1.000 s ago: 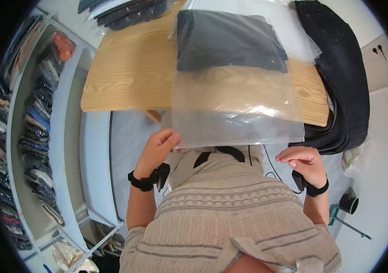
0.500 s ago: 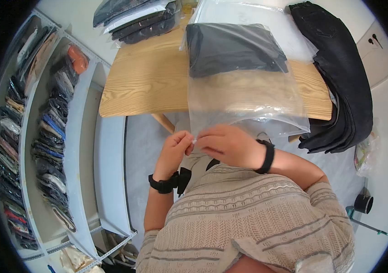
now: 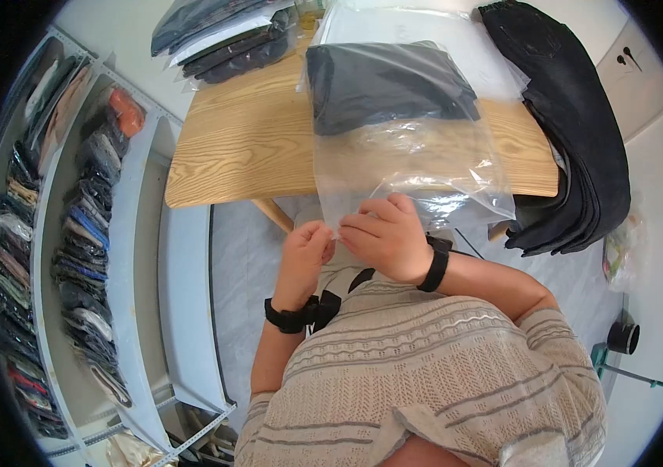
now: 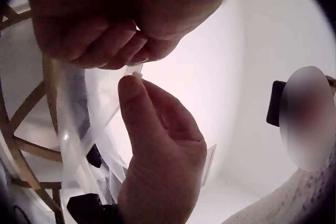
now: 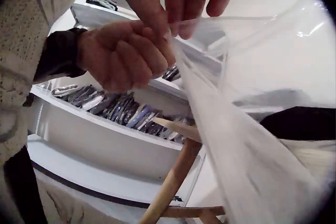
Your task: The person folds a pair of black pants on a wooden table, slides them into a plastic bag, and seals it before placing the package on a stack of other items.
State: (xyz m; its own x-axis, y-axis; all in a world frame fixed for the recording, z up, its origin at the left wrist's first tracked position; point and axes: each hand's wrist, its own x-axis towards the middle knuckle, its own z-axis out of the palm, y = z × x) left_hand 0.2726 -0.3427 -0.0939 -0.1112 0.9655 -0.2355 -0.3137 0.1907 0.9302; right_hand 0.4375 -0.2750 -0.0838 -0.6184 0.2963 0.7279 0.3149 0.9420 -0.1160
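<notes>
A clear plastic zip bag [image 3: 409,156] lies on the wooden table with its open end hanging over the near edge. Inside its far half is a folded dark garment [image 3: 390,86]. My left hand [image 3: 306,253] pinches the bag's near left corner, fingers curled. Right beside it, my right hand [image 3: 386,237] pinches the same corner with thumb and fingertips. Between the two hands a small white ridged zip slider [image 4: 135,70] shows in the left wrist view. In the right wrist view the bag's film [image 5: 210,103] stretches away from the fingertips.
White plastic bags [image 3: 401,27] lie at the table's back. Black jeans [image 3: 573,117] drape over its right side, and a stack of bagged garments [image 3: 230,43] stands back left. Shelves [image 3: 137,233] of packed clothes line the left. The wooden table [image 3: 238,148] has a rounded near corner.
My right hand has come across from the bag's right side to the left corner, beside my left hand. The bag's mouth has bunched and its right corner has lifted a little.
</notes>
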